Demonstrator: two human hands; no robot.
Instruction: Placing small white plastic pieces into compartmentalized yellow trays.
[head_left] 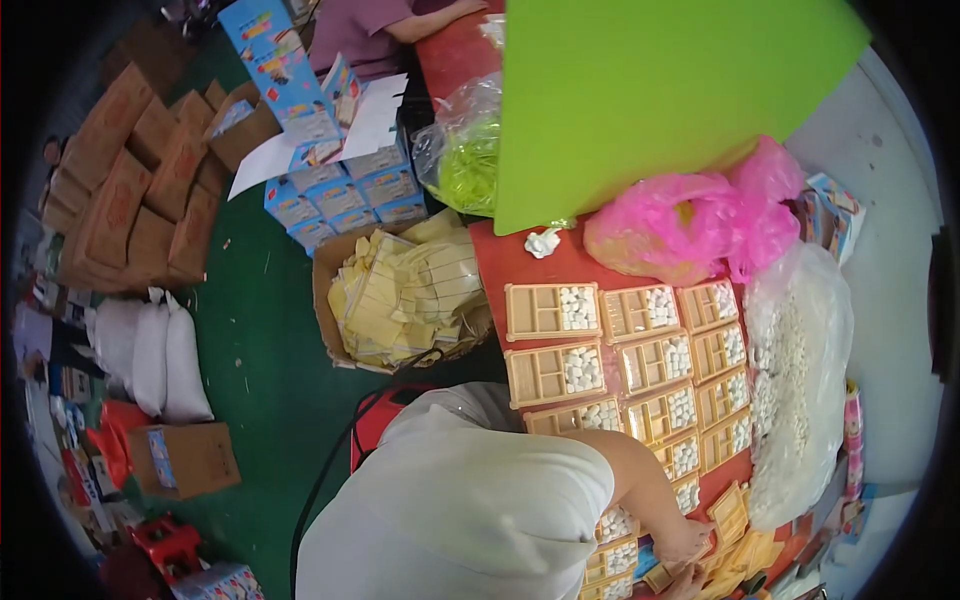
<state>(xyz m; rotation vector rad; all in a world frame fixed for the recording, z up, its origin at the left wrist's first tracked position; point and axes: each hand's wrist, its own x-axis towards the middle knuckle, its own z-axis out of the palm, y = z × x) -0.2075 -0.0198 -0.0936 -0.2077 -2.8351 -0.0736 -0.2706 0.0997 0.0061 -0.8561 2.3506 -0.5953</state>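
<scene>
At upper left of the frame stand stacked brown cardboard boxes (140, 185); nearer the centre, an open brown carton (326, 312) holds pale yellow sheets (390, 285). Right of centre, rows of tan plastic compartment trays (532, 312) carry small white chunks (578, 308). At lower right, your bare left hand (685, 540) and bare right hand (686, 582) are close together, beside loosely piled tan trays (730, 512); I cannot tell whether either grasps anything. Farther right lies a translucent plastic bag (825, 290).

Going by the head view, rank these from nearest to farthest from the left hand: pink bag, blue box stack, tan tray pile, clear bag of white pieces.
From the left hand:
1. Tan tray pile: just to its right.
2. Clear bag of white pieces: up and right.
3. Pink bag: farther up the table.
4. Blue box stack: far upper left.
</scene>
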